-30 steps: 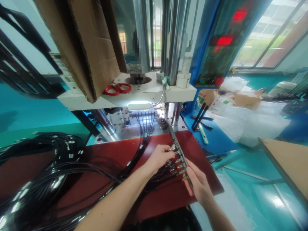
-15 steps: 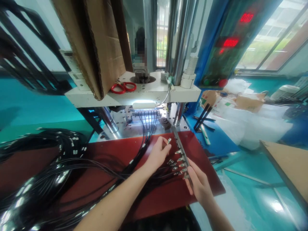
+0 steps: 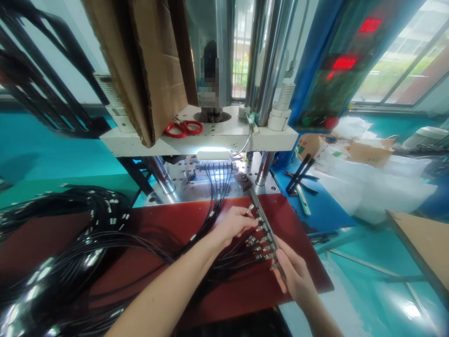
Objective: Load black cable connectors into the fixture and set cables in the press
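My left hand pinches a small metal cable connector beside the upper part of a slotted metal bar. The near end of this bar is gripped by my right hand, thumb and fingers closed around it. Several metal connectors with black cables sit in a row along the bar's left side, and a few more lie just left of them. Whether the pinched connector touches the bar, I cannot tell.
A red-brown board lies under my hands, with a big bundle of black cables at left. Ahead stands a press with a white plate, carrying red-handled scissors. Pliers and a cutter lie on the blue surface at right.
My left hand has brought the connector slightly right and closer to the bar. My right hand keeps its hold on the bar. The whole view has shifted a little.
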`<action>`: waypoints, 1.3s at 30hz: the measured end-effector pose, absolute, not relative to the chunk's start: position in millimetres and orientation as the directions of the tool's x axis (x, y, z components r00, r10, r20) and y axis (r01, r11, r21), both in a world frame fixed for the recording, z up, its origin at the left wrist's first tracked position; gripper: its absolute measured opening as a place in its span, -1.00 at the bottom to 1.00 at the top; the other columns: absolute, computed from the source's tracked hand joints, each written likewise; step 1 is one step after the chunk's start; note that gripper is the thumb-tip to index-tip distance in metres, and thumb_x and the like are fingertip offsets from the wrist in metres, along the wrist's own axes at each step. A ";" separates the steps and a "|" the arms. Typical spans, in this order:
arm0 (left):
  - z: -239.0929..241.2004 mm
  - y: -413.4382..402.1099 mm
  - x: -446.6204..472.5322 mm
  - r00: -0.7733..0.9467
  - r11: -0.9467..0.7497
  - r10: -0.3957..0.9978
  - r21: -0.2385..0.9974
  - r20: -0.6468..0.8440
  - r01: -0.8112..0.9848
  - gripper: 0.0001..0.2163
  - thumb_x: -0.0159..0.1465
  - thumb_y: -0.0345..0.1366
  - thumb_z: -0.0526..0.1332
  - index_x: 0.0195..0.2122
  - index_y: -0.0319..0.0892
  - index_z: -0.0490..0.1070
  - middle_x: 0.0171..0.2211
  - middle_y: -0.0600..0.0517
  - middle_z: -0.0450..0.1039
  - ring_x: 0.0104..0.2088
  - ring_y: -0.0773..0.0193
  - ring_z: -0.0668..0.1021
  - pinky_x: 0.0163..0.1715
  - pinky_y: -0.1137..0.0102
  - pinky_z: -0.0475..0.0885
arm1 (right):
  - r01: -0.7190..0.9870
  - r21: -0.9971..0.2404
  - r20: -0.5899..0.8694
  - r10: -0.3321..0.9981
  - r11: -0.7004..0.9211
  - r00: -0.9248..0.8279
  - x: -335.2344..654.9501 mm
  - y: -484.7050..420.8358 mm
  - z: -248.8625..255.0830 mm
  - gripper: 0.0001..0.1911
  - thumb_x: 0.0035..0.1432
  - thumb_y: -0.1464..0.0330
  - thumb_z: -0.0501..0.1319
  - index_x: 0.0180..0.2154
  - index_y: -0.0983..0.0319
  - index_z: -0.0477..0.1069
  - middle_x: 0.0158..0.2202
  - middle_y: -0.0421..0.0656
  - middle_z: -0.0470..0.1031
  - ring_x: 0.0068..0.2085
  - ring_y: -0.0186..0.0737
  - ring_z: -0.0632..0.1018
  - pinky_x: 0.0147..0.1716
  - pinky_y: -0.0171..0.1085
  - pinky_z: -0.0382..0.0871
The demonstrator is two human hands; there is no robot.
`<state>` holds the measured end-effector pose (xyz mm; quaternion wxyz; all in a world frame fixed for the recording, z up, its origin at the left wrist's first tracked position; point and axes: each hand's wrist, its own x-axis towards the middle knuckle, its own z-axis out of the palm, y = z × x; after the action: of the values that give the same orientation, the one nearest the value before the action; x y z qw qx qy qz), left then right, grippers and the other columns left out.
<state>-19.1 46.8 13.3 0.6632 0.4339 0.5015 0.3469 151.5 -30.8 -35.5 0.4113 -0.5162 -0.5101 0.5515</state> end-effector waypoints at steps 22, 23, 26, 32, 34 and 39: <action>0.0 50.7 -20.3 0.122 -0.100 0.991 0.937 0.062 0.334 -0.81 0.09 -0.29 0.04 -0.63 -0.21 0.21 -0.65 0.15 0.18 -0.56 0.42 0.24 -0.52 0.49 0.11 | -0.055 -0.986 -0.154 0.983 -0.160 -0.100 152.1 -30.6 -33.3 -0.39 0.13 0.10 0.06 0.10 0.35 0.14 -0.74 -0.34 0.20 -0.78 -0.50 0.15 -0.82 -0.48 0.01; -0.5 52.3 -19.7 0.131 -0.063 0.991 0.954 0.026 0.294 -0.81 0.07 -0.29 0.05 -0.65 -0.22 0.19 -0.67 0.16 0.15 -0.58 0.43 0.22 -0.54 0.49 0.09 | -0.046 -0.986 -0.153 0.982 -0.159 -0.108 152.6 -30.7 -33.3 -0.38 0.13 0.10 0.06 0.11 0.35 0.14 -0.73 -0.33 0.21 -0.77 -0.50 0.15 -0.82 -0.47 0.01; -1.8 56.5 -18.6 0.132 0.021 0.990 0.976 -0.051 0.218 -0.82 0.03 -0.29 0.06 -0.67 -0.22 0.17 -0.70 0.17 0.09 -0.63 0.45 0.17 -0.59 0.50 0.04 | -0.010 -0.988 -0.149 0.981 -0.151 -0.120 152.1 -31.1 -33.2 -0.36 0.13 0.08 0.05 0.12 0.36 0.13 -0.73 -0.33 0.21 -0.77 -0.49 0.15 -0.82 -0.46 0.02; -5.8 61.1 -16.4 0.086 0.011 0.996 0.972 -0.032 0.234 -0.83 0.00 -0.32 0.06 -0.68 -0.21 0.14 -0.70 0.17 0.10 -0.62 0.44 0.18 -0.59 0.50 0.06 | 0.125 -0.982 -0.156 0.984 -0.145 -0.082 141.1 -31.3 -27.8 -0.36 0.13 0.05 0.00 0.14 0.29 0.11 -0.74 -0.36 0.13 -0.75 -0.48 0.12 -0.81 -0.46 0.02; -4.9 61.2 -16.3 0.090 -0.010 0.996 0.960 -0.016 0.278 -0.82 0.02 -0.31 0.06 -0.68 -0.21 0.16 -0.69 0.17 0.12 -0.60 0.43 0.20 -0.56 0.50 0.10 | 0.159 -0.978 -0.155 0.983 -0.138 -0.099 139.0 -30.9 -25.3 -0.35 0.13 0.04 -0.01 0.14 0.30 0.11 -0.75 -0.37 0.11 -0.76 -0.47 0.12 -0.82 -0.46 0.01; 14.0 47.4 -34.8 0.171 -0.178 0.980 0.848 0.105 0.499 -0.84 0.14 -0.23 0.08 -0.41 -0.20 0.34 -0.46 0.09 0.32 -0.44 0.34 0.33 -0.41 0.45 0.22 | 0.088 -0.984 -0.159 0.984 -0.152 -0.082 145.8 -27.1 -19.9 -0.39 0.12 0.09 0.04 0.08 0.37 0.18 -0.79 -0.36 0.15 -0.78 -0.47 0.13 -0.81 -0.46 -0.01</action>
<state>-34.8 47.4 14.0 0.3445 0.6834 0.5407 0.3491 145.8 -27.1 -19.9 0.4159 -0.5348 -0.5011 0.5384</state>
